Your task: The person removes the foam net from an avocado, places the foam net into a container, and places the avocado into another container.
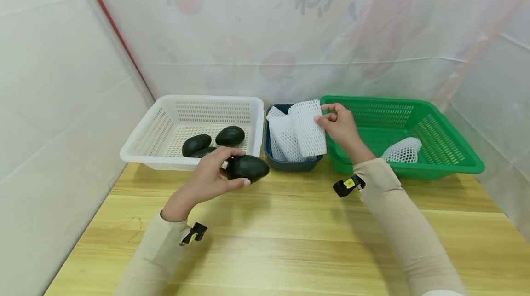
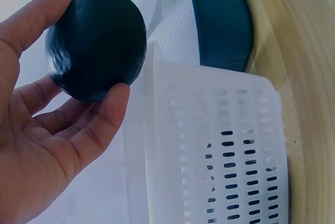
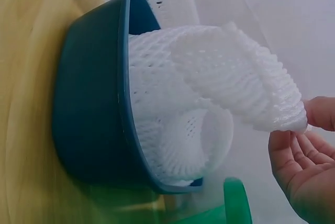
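Observation:
My left hand (image 1: 209, 177) grips a dark green avocado (image 1: 248, 168) in front of the white basket's near rim; in the left wrist view thumb and fingers wrap the avocado (image 2: 97, 41). Between thumb and fingers, my right hand (image 1: 341, 128) pinches the edge of a white foam net sleeve (image 1: 308, 128) over the small blue bin (image 1: 290, 165). The right wrist view shows that foam sleeve (image 3: 235, 77) with its end spread, above other sleeves (image 3: 180, 145) in the bin. Its lower end overlaps them, so I cannot tell whether they touch.
A white basket (image 1: 155, 162) at left holds several avocados (image 1: 230, 136). The green basket (image 1: 447, 169) at right holds something in a white foam net (image 1: 402, 150). All stand on a wooden table (image 1: 281, 240), with a pale printed curtain (image 1: 248, 24) behind.

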Demonstrator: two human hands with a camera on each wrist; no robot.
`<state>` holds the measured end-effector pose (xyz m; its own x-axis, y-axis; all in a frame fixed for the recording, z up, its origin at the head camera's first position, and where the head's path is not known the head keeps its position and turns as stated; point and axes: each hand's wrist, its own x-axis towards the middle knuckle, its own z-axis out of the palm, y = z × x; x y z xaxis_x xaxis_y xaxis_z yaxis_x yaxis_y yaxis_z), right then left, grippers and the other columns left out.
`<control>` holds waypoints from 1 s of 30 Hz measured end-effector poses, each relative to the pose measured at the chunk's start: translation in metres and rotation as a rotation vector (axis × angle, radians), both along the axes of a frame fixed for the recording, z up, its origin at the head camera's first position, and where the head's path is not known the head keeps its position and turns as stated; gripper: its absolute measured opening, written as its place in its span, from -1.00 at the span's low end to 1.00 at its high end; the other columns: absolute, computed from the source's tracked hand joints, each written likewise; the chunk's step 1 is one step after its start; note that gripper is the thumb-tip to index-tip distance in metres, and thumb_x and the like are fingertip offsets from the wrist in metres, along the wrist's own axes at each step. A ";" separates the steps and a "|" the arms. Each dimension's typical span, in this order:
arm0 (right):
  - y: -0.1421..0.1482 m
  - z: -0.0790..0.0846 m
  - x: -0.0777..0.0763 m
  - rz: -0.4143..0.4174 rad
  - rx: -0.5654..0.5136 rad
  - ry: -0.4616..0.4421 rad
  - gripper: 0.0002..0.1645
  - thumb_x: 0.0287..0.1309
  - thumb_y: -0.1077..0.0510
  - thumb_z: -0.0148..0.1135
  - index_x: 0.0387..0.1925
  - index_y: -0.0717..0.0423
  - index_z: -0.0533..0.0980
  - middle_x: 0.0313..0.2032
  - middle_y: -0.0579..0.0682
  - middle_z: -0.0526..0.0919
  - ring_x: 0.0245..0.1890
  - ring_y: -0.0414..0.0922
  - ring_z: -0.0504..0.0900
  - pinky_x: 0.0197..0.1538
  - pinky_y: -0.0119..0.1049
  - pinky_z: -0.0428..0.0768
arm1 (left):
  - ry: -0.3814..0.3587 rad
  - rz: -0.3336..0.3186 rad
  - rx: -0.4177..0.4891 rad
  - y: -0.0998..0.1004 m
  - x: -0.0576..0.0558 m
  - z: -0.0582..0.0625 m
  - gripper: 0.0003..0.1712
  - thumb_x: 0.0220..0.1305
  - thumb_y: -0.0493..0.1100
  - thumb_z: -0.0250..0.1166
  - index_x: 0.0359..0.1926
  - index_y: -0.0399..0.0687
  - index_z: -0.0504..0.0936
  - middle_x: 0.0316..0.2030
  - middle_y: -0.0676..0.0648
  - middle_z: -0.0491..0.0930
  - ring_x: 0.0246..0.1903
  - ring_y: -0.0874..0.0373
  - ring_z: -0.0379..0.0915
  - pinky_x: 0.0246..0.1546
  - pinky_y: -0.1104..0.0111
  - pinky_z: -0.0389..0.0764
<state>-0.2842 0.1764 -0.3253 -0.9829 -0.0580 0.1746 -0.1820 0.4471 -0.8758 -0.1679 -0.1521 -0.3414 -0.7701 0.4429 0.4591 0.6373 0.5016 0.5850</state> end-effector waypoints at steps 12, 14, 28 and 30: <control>-0.007 0.000 -0.018 -0.025 0.202 -0.004 -0.43 0.22 -0.06 0.16 0.14 0.20 0.34 0.01 0.19 0.46 0.00 0.09 0.45 -0.07 -0.01 0.46 | -0.004 0.121 0.016 -0.015 -0.012 0.008 -0.33 -0.13 -0.06 0.53 0.05 -0.13 0.50 -0.08 -0.07 0.49 -0.29 0.11 0.48 -0.43 0.33 0.55; -0.005 0.000 -0.018 -0.025 0.224 0.014 -0.42 0.22 -0.05 0.15 0.15 0.21 0.34 0.05 0.21 0.44 0.04 0.11 0.42 -0.03 0.01 0.44 | -0.006 0.135 0.008 -0.017 -0.014 0.008 -0.33 -0.12 -0.06 0.53 0.05 -0.13 0.50 -0.07 -0.07 0.50 -0.28 0.10 0.47 -0.44 0.33 0.55; -0.007 0.014 0.004 0.107 0.410 -0.008 -0.35 0.23 0.00 0.15 0.24 0.23 0.25 0.23 0.29 0.24 0.15 0.20 0.31 -0.01 0.13 0.39 | 0.035 0.154 -0.004 -0.023 -0.019 0.009 -0.33 -0.10 -0.08 0.52 0.06 -0.17 0.49 -0.03 -0.12 0.48 -0.20 0.07 0.45 -0.44 0.29 0.58; -0.009 0.017 0.012 0.157 0.477 0.003 -0.33 0.23 0.03 0.15 0.27 0.25 0.23 0.26 0.30 0.18 0.20 0.22 0.22 0.05 0.16 0.32 | 0.043 0.171 -0.010 -0.026 -0.020 0.010 -0.32 -0.10 -0.10 0.52 0.07 -0.18 0.48 -0.04 -0.13 0.48 -0.20 0.05 0.45 -0.42 0.26 0.58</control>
